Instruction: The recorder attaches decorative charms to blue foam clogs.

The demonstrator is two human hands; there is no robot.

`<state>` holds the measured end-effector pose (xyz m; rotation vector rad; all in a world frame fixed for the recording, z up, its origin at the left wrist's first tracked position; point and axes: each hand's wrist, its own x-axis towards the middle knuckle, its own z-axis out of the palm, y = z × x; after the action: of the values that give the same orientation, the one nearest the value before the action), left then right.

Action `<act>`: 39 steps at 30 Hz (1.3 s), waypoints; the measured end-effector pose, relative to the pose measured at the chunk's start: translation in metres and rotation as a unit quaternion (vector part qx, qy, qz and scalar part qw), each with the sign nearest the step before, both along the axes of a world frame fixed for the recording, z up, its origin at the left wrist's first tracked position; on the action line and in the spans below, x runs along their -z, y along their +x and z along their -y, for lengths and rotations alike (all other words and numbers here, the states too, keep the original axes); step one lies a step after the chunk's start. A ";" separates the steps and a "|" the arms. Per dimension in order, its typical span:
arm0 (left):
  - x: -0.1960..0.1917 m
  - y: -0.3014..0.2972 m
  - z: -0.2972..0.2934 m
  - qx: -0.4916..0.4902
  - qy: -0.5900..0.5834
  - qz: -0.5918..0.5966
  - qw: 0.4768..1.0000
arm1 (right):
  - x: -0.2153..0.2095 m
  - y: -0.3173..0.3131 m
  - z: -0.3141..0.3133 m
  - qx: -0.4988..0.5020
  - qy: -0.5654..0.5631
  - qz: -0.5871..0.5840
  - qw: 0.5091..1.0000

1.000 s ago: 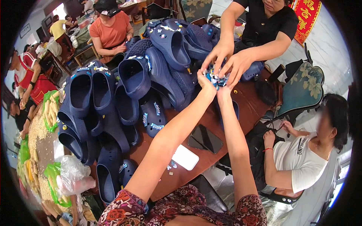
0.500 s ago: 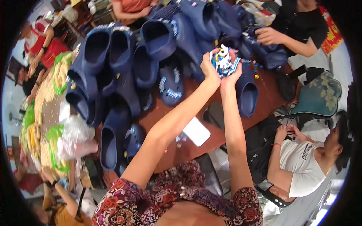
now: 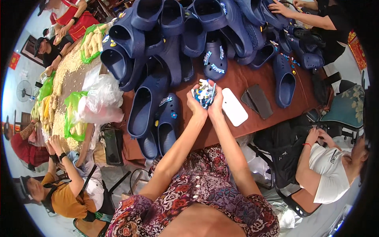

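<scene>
White and blue charms (image 3: 204, 94) fill the left hand (image 3: 195, 106) and right hand (image 3: 215, 106), cupped together, fingers (image 3: 191, 96) half-curled around them; navy clogs (image 3: 214, 61) crowd the desk (image 3: 252, 78) just beyond.

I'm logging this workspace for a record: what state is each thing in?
Left hand: cupped around charms
Right hand: cupped alongside
Shoe charms: loose, heaped in both hands
Navy clog pile: stacked, many foot openings exposed
Lettered-charm clog: charms fitted
White phone-like slab: lying flat
Dark flat case: lying flat; open or shut unclear
</scene>
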<state>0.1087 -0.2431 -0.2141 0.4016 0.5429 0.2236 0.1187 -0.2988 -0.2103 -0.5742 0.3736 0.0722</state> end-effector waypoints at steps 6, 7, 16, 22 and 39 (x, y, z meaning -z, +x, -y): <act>-0.001 -0.013 -0.011 -0.017 0.224 -0.078 0.971 | 0.021 -0.001 -0.015 0.053 -0.210 0.056 0.975; -0.001 -0.015 -0.012 -0.013 0.257 -0.061 0.964 | 0.022 0.000 -0.015 0.051 -0.250 0.073 0.964; 0.009 -0.020 -0.018 -0.038 0.423 -0.067 0.903 | 0.024 0.027 -0.003 -0.037 -0.297 0.086 0.950; -0.007 -0.038 -0.011 0.017 0.635 -0.110 0.764 | 0.012 0.021 -0.003 -0.060 -0.291 0.027 0.954; -0.149 -0.164 -0.183 -0.099 0.612 0.123 0.775 | -0.030 -0.045 0.012 -0.067 -0.336 0.075 0.936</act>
<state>-0.0551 -0.0603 -0.0653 1.5727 0.1000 0.8350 0.0735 -0.3107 -0.1805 -1.2773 0.2013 0.0293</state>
